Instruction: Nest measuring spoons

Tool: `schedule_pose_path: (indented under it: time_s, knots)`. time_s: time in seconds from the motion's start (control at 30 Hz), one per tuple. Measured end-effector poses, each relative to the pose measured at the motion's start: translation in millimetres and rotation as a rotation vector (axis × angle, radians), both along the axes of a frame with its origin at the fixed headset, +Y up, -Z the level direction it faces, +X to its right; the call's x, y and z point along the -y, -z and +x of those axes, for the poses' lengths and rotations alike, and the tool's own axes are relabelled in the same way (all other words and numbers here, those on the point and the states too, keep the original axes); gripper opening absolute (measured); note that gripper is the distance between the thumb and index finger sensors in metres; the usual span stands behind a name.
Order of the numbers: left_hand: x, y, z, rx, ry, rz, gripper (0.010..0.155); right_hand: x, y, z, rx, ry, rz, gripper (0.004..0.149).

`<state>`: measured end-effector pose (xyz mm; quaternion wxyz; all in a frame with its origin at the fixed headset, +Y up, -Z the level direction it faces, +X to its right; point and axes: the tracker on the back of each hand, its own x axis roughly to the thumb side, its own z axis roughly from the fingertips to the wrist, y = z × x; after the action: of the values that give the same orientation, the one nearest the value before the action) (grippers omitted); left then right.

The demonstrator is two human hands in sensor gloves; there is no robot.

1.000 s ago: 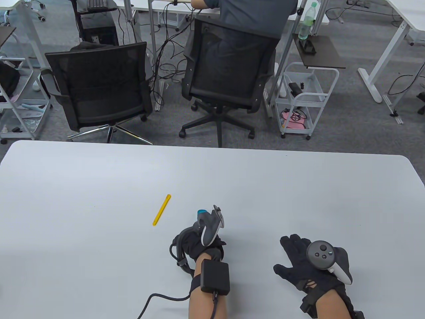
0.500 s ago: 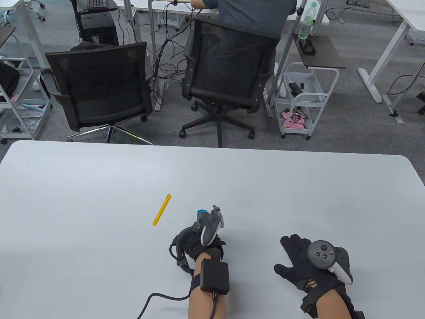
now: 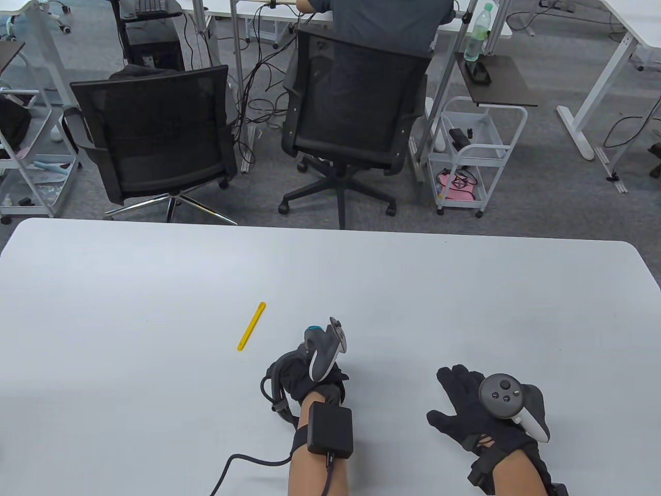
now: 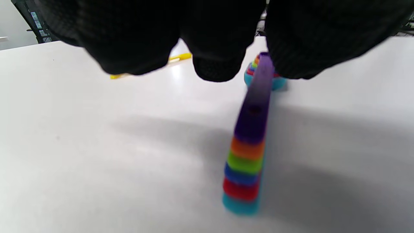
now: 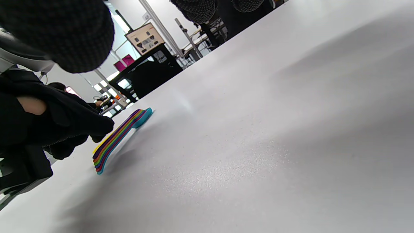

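Nested spoon stack (image 4: 249,142) on the table (image 3: 155,268), directly under the left hand (image 3: 304,369): turquoise at the bottom, then red, blue, green and orange, purple on top. Left fingertips (image 4: 216,69) over the bowl end of the stack; actual contact with the purple handle not resolvable, so grip state cannot be told. Right hand (image 3: 477,408) flat on the table, fingers (image 3: 454,377) spread and released, well apart from the stack.

Step in hand, as judged: seating and squaring the last spoon. Recommended: light downward pressure at the bowl end, no sideways drag, handle tips kept stepped and in line. Risk: handles fanning out under off-centre pressure.

Long axis of the stack: along the line of the left fingers, bowls beyond the fingertips, handle tips back toward the wrist.

Yellow strip (image 3: 251,326) beyond and left of the left fingertips, apart from the stack; purpose not determinable.
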<state>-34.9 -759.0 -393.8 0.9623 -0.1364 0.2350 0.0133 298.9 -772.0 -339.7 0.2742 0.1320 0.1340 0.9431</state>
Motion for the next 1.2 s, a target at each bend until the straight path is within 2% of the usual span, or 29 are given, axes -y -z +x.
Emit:
schedule_pose_path:
  time_s: [0.1,0.17,0.23,0.47,0.77,1.2]
  knots:
    - [-10,1,-10,0.089,-0.04,0.016,0.072,0,0,1,0.002,0.005,0.0,0.1]
    - [-18,0,-20,0.146,-0.007,0.08,0.072,0,0,1,0.002,0.006,-0.001,0.1]
    - [-24,0,-30,0.185,0.02,0.083,0.074,0,-1,1,0.002,0.004,-0.002,0.1]
    - [-33,3,-71,0.188,0.097,0.083,0.079,1,-1,1,0.002,-0.009,-0.006,0.1]
    - [-6,24,-113,0.145,0.083,0.035,0.077,5,2,2,0.022,-0.043,-0.021,0.1]
    - [28,57,-142,0.106,0.076,-0.009,0.075,11,6,3,0.05,-0.086,-0.046,0.1]
